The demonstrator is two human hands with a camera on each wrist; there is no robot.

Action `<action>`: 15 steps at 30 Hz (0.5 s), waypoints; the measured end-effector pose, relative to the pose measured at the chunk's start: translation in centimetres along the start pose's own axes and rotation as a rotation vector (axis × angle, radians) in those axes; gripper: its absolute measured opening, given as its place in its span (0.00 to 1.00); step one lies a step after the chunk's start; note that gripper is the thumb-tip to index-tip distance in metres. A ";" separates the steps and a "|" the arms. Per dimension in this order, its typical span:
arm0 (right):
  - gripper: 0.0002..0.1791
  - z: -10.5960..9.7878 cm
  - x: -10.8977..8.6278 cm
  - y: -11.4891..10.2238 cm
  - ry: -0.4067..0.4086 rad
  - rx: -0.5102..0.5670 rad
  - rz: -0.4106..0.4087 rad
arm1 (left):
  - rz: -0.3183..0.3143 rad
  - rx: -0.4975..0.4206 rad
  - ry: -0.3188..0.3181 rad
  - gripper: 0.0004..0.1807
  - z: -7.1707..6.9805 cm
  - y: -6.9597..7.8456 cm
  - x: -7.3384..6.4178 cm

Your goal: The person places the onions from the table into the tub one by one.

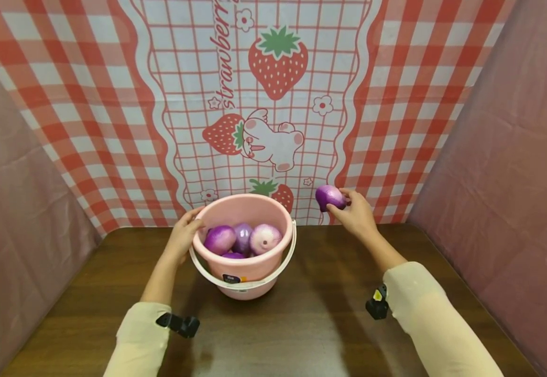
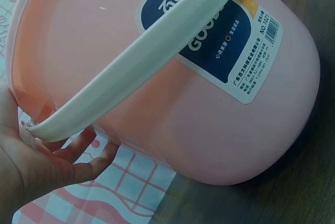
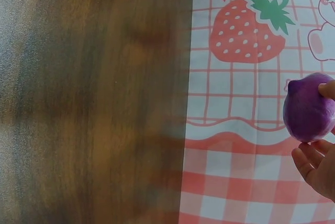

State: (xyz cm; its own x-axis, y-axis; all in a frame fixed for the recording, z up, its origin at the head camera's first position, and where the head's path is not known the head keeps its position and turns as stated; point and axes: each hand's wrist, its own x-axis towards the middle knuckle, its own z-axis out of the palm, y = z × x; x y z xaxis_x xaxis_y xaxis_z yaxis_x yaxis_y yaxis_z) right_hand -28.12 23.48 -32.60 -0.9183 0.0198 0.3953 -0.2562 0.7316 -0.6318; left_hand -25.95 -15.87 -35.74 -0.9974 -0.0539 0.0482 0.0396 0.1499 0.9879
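Note:
A pink bucket (image 1: pixel 245 269) with a white handle (image 2: pixel 125 69) stands on the table, holding several purple onions (image 1: pixel 220 240), one of them paler with its root end up (image 1: pixel 265 239). My left hand (image 1: pixel 184 235) grips the bucket's left rim, thumb at the inside edge and fingers around the outer wall. To the right of the bucket, my right hand (image 1: pixel 356 212) holds up a purple onion (image 1: pixel 328 197) between thumb and fingers, above the table's back part. In the right wrist view, that onion (image 3: pixel 309 109) shows its pointed tip, and the hand is partly cut off.
The brown wooden table (image 1: pixel 302 335) ends at the back against a hanging strawberry-print cloth (image 1: pixel 278 63) with red checks. Pink cloths close off the left side (image 1: pixel 28 209) and the right side (image 1: pixel 504 157). The bucket's handle hangs down over its front.

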 end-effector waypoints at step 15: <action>0.33 -0.2 0.3 -0.8 -0.001 0.031 -0.005 | -0.015 -0.012 -0.012 0.30 -0.1 -0.2 0.1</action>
State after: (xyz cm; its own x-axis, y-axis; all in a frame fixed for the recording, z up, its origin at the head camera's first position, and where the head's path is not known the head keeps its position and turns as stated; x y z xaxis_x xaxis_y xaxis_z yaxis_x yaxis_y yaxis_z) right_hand -28.17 23.09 -31.84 -0.9171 0.0156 0.3983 -0.2702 0.7102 -0.6500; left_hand -26.02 -15.99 -35.88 -0.9985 -0.0440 0.0314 0.0251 0.1370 0.9903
